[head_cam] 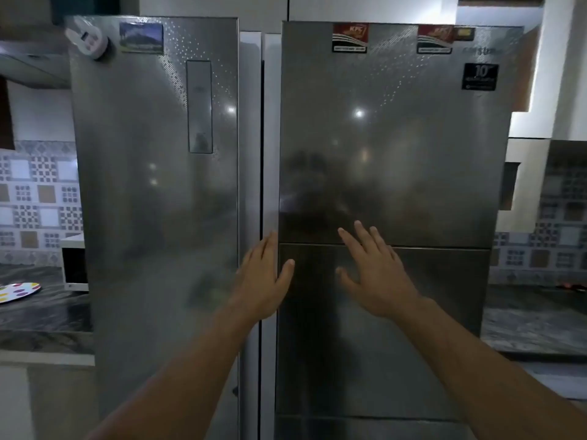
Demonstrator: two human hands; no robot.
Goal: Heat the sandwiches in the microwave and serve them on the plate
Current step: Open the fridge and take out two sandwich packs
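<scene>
Both hands are up at the fridge (pixel 381 154), so my read is step one: get the sandwiches out — none are visible, presumably behind these doors, can't confirm. Left hand (pixel 265 277) sits at the centre seam, fingers straight and reaching into the gap beside the right-hand door's edge; its grip holds nothing yet, fingertips are hidden by the door edge so I can't tell if they've hooked it. Right hand (pixel 378 274) is spread flat with fingers extended, in front of the right door panel near the horizontal split between upper and lower sections; whether the palm touches the steel is unclear, and its grip is empty. To do this well: curl the left fingers fully behind the door edge before pulling, pull straight back from the seam rather than sideways, and take the right hand off the panel — pressing there fights the pull. Pick the correct section; the split means upper and lower may open separately. Once it swings, use the free right hand to catch and steady the door. Plate (pixel 19 292) with coloured spots waits on the dark surface (pixel 44 315) at far left, and the white box just behind it looks like the microwave (pixel 74 268), mostly hidden by the left door (pixel 152 185). Lighting is dim, so check shelf contents before grabbing.
</scene>
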